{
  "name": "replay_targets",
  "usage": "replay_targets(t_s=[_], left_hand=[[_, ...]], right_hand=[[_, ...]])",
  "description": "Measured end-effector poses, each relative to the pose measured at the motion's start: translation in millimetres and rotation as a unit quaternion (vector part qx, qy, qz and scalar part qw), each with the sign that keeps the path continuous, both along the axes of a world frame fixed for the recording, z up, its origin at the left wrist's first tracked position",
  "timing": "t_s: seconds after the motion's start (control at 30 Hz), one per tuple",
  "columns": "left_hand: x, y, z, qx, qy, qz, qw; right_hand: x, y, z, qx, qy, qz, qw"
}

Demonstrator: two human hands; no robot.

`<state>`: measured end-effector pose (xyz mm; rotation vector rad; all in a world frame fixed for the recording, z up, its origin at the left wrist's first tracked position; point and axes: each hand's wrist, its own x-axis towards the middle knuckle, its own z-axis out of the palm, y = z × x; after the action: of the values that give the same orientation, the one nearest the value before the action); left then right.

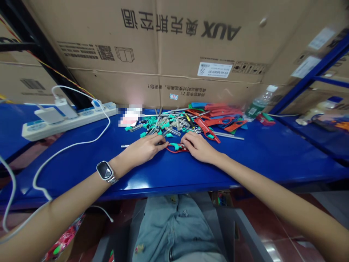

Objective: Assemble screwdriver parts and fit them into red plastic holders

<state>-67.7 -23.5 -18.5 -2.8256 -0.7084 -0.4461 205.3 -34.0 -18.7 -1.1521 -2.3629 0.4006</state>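
At the back, a broad cardboard panel (174, 54) with upside-down printing; in front of it, a blue table (89, 167). Below, at lower left, seemingly a cardboard carton (89, 233) with bright pink and red pieces (62, 240) inside, too blurred to name. Toward the back centre of the table, a heap of small parts (166, 123), teal, clear and metallic, bordered on the right by red shells (208, 129). To the left, a white power strip (81, 122) with plugs in it.

Near the front edge, left hand (147, 147) and right hand (199, 145) at opposite ends of one open red shell (177, 151), just in front of the heap. On the left, thumb and fingertips pinched on the shell; on the right, bent fingers and thumb clamped on the other end, with exact contact partly hidden. Seems, by the pose, a step of seating or adjusting parts inside; calls, presumably, for a steady hold and light fingertip pressure.

Right of the red pieces, a clear bottle (256, 107) with a green label; cannot tell how full. Over the heap, a yellow-and-black screwdriver (190, 120). Smallest, within the held shell, a teal piece (176, 146).
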Motion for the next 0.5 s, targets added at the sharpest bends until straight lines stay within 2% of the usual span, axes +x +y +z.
replay_targets(t_s=[0.13,0.37,0.5], left_hand=[[-0.7,0.4,-1.0,-0.005,-0.016,-0.013,1.000],[-1.0,-0.5,-0.4,-0.026,-0.022,-0.003,0.999],[6.6,-5.6,7.1,-0.100,-0.082,0.030,0.991]], right_hand=[[2.9,-1.0,-1.1,0.008,-0.018,-0.038,0.999],[-2.9,-9.2,11.1,0.003,-0.172,-0.086,0.981],[-7.9,-11.2,16.5,0.004,-0.216,-0.091,0.972]])
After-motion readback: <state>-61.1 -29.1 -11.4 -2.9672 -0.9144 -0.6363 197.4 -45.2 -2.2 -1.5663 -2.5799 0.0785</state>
